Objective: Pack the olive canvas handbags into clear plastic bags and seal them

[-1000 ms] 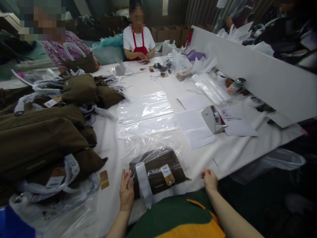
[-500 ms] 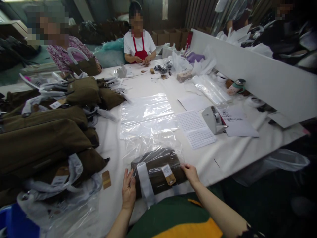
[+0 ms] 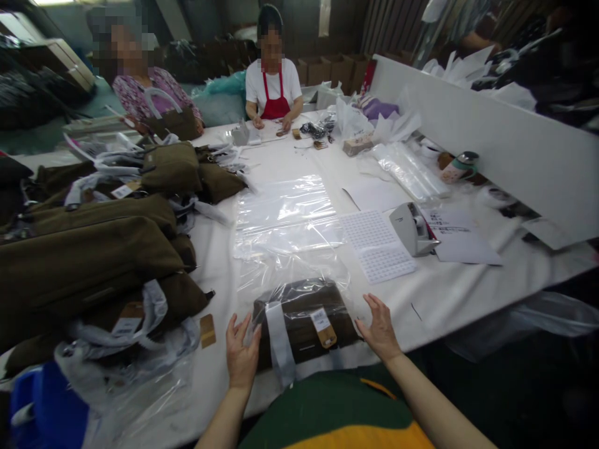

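Note:
A dark olive bag point(image 3: 299, 330) lies flat at the table's near edge, partly inside a clear plastic bag point(image 3: 253, 274). A pale wrapped strap point(image 3: 281, 343) crosses its left part, and a brown hang tag with a white label point(image 3: 324, 327) rests on its front. Beside the bag's left end is my left hand point(image 3: 243, 349), fingers spread, close to the plastic edge. My right hand point(image 3: 379, 327) is at the right end, its fingers apart and curved near the corner. Neither hand grips anything visible; whether the fingertips touch the plastic I cannot tell.
Olive bags point(image 3: 93, 268) are heaped on the left, above a blue bin point(image 3: 47, 405). Flat plastic bags point(image 3: 287, 215) lie ahead. A label sheet point(image 3: 379, 246) and grey tape dispenser point(image 3: 412, 231) are to the right, before a white partition point(image 3: 491, 137). Two people work across the table.
My right hand has let go of the plastic at the bag's right end, and its fingers have opened. My left fingers have spread wider. The view has shifted slightly left.

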`<action>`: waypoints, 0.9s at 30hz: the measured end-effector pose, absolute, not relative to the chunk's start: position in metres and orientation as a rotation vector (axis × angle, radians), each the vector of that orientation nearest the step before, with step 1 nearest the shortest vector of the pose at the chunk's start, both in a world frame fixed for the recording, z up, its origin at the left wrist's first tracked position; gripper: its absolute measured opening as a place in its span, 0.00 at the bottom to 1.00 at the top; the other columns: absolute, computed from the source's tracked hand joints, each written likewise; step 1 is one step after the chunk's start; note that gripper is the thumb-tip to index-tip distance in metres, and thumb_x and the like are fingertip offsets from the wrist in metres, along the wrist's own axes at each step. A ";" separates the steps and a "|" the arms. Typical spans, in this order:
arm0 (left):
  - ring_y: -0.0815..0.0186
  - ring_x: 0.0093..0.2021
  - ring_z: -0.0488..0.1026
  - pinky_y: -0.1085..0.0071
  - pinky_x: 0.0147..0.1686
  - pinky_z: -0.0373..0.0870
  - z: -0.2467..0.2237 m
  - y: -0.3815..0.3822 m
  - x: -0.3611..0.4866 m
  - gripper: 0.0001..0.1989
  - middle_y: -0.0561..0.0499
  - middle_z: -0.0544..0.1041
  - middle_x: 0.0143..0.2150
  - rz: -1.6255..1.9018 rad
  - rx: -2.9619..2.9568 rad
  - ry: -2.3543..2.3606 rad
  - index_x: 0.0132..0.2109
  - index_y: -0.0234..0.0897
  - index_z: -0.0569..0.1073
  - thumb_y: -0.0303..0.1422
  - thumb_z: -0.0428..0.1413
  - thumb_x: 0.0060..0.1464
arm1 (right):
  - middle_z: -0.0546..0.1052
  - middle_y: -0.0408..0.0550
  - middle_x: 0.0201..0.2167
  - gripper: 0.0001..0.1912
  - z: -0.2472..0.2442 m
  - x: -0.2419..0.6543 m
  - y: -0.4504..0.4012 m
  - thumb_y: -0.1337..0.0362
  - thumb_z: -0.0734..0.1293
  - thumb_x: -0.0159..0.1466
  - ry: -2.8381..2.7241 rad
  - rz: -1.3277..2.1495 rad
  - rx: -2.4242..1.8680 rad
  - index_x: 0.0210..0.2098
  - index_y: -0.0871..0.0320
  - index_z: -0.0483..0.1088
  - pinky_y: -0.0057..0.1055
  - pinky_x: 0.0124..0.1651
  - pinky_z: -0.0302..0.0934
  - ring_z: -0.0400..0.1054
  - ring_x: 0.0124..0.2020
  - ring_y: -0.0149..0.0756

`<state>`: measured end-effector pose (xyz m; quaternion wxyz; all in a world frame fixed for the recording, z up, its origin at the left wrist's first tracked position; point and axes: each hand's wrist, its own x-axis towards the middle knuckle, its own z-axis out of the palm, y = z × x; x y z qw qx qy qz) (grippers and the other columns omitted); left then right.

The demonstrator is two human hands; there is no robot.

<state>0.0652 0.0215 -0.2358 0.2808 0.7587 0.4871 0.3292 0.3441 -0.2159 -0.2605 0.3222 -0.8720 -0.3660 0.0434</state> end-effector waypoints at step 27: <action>0.67 0.26 0.69 0.72 0.32 0.66 -0.299 0.038 0.012 0.11 0.53 0.68 0.24 0.232 2.287 1.295 0.28 0.39 0.63 0.30 0.40 0.57 | 0.72 0.52 0.36 0.13 -0.320 0.348 -0.200 0.63 0.52 0.56 -0.932 0.541 -2.299 0.37 0.57 0.64 0.37 0.46 0.61 0.68 0.39 0.42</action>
